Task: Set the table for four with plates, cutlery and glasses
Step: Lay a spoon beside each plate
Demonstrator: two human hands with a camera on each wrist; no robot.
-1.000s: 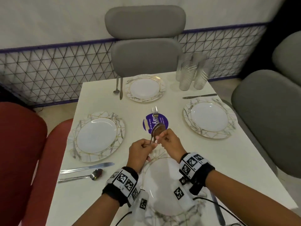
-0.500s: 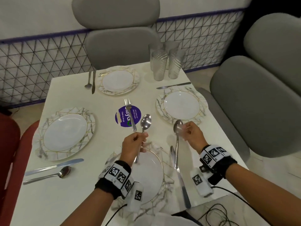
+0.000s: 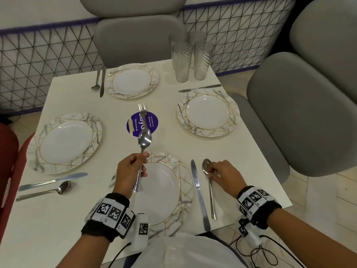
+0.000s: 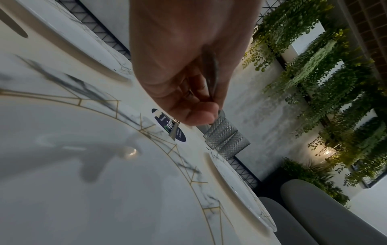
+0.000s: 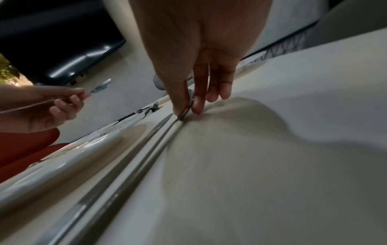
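Over the near plate [image 3: 166, 206] my left hand [image 3: 142, 163] grips the handle of a spoon [image 3: 144, 140], bowl pointing away from me; the left wrist view shows the handle [image 4: 211, 74] inside my curled fingers. My right hand [image 3: 211, 171] pinches the bowl of a second spoon [image 3: 212, 198], which lies on the table just right of the near knife [image 3: 200, 198]. In the right wrist view thumb and forefinger [image 5: 196, 106] hold that bowl at the tabletop. A fork [image 3: 143, 111] lies on the purple sticker [image 3: 152, 122]. Three other plates [image 3: 65, 142] [image 3: 133, 81] [image 3: 207, 113] are laid out.
Several ribbed glasses [image 3: 189, 57] stand together at the far right corner. A knife [image 3: 52, 180] and spoon [image 3: 46, 191] lie by the left plate, a spoon and knife [image 3: 102, 82] by the far plate, a knife [image 3: 199, 88] by the right plate. Grey chairs [image 3: 301, 117] flank the table.
My hands were together at the centre holding both spoons. The right hand has carried one spoon to the right and lowered it beside the near knife; the left hand keeps the other.
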